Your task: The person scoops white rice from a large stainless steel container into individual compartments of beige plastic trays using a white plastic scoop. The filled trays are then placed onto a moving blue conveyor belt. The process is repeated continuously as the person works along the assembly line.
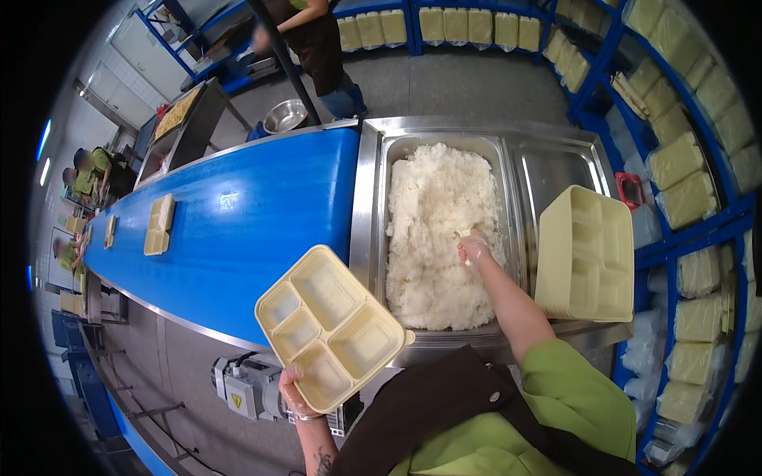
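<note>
My left hand, in a clear glove, grips the lower edge of a pale yellow compartment tray. The tray is tilted over the near end of the belt, and its several compartments look bare. In a steel pan, a large heap of white cooked rice fills most of the space. Also in a clear glove, my right hand is closed round a small pale serving utensil at the right side of the rice. Most of that utensil is hidden by the hand and rice, so its exact kind is unclear.
A tall nested stack of compartment trays stands right of the rice. The blue conveyor belt carries several trays, including one tray, toward co-workers at far left. A steel bowl is beyond the belt. Blue shelves hold wrapped tray stacks.
</note>
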A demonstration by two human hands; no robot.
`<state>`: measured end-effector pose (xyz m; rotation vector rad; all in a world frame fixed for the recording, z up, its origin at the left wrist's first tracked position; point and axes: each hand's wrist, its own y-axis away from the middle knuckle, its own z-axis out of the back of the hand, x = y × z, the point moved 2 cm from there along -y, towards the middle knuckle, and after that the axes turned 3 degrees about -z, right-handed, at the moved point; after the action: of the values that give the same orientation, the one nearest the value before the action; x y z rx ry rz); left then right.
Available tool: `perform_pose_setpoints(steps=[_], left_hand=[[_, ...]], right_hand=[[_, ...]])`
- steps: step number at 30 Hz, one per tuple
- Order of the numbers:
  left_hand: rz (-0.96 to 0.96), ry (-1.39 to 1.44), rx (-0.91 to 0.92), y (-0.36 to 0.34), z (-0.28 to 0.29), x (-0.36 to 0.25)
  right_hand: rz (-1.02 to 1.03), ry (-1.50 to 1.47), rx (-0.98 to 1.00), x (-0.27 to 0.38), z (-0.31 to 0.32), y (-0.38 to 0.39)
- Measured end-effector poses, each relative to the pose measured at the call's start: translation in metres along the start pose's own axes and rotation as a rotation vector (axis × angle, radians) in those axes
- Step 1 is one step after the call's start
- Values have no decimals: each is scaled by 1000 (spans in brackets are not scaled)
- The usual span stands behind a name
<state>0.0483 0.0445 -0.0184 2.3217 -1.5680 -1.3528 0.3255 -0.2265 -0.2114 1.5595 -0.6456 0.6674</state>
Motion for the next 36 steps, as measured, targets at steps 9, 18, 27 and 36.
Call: perform_pose_setpoints(steps=[9, 18, 27, 36], left_hand=[[93, -37, 73, -12, 2, 9], [66, 2, 131, -14, -8, -5], [71, 19, 146, -8, 14, -12], [134, 12, 130, -22, 14, -6]], right_hand=[[205, 1318, -114, 27, -10, 86], [237, 1439, -84, 12, 4, 134], [320, 1378, -88, -7, -15, 108], [-153, 243, 69, -1, 41, 196]])
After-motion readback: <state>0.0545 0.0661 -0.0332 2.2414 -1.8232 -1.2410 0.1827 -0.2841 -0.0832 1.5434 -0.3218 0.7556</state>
